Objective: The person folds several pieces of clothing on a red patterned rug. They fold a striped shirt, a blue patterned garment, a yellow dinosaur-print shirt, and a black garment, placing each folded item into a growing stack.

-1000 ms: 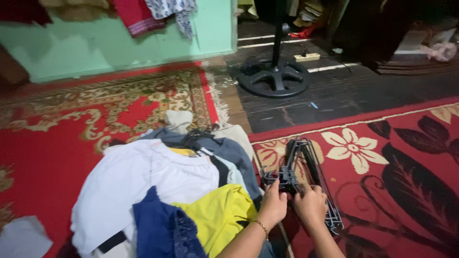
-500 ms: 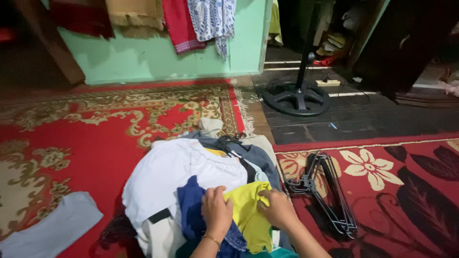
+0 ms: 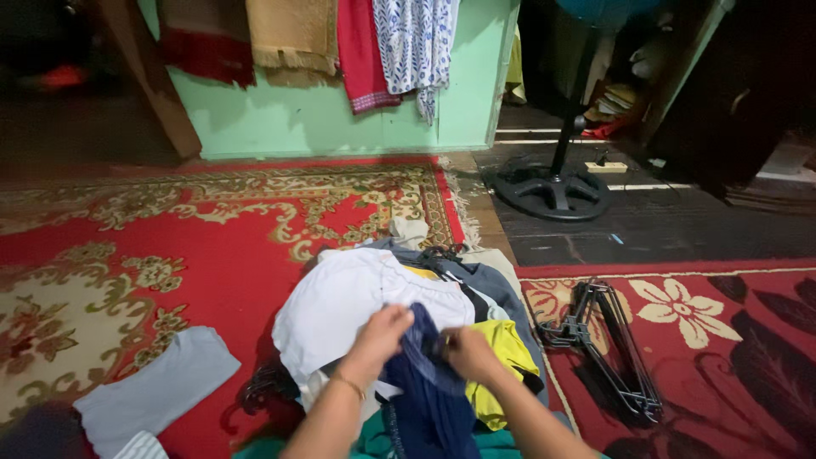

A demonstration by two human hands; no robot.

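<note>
- Far to the left of the clothes pile [image 3: 357,297], a pale grey garment [image 3: 157,391] lies flat on the red patterned carpet [image 3: 127,255].
- Behind the pile and to its left, cloths hang against the green wall [image 3: 280,119] — a tan one, a red one and a blue-and-white patterned one [image 3: 408,42].
- Your left hand [image 3: 381,333] sits over the front of the pile, fingers closed on the left edge of the dark blue garment [image 3: 425,382]; a thin bracelet circles that wrist.
- The dark blue garment is lifted off the front of the pile between your two hands and hangs down toward you.
- Your right hand [image 3: 466,353] is just beside the left one, fingers pinched on the garment's right edge.
- Under your right hand, a yellow garment [image 3: 501,357] lies on the pile's right side — a white garment [image 3: 340,297] covers the top.
- To the right of the pile, a bundle of dark wire hangers [image 3: 608,344] lies on the red floral carpet [image 3: 722,340], apart from both hands.
- Behind the pile and to its right, a fan's round black base [image 3: 552,191] stands on dark floor.
</note>
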